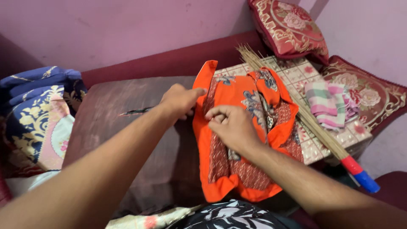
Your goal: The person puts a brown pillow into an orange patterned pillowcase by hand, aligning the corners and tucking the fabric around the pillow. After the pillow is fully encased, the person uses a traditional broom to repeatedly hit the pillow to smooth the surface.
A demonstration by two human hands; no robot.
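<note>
Head view shows the right hand pressed on the middle of an orange patterned cloth, fingers curled and pinching a fold of it, while the left hand grips the cloth's left edge near its far corner. That cloth lies partly folded on a brown cushion, its right side bunched over itself and its near end hanging loose, so by my judgement the folding is begun but not finished. One orange cloth is in hand. Right of it sits one tiled bench carrying one striped pink and green cloth and one stick broom with a red and blue handle. Two floral red pillows lean at the far right, and one blue floral blanket lies at the left
</note>
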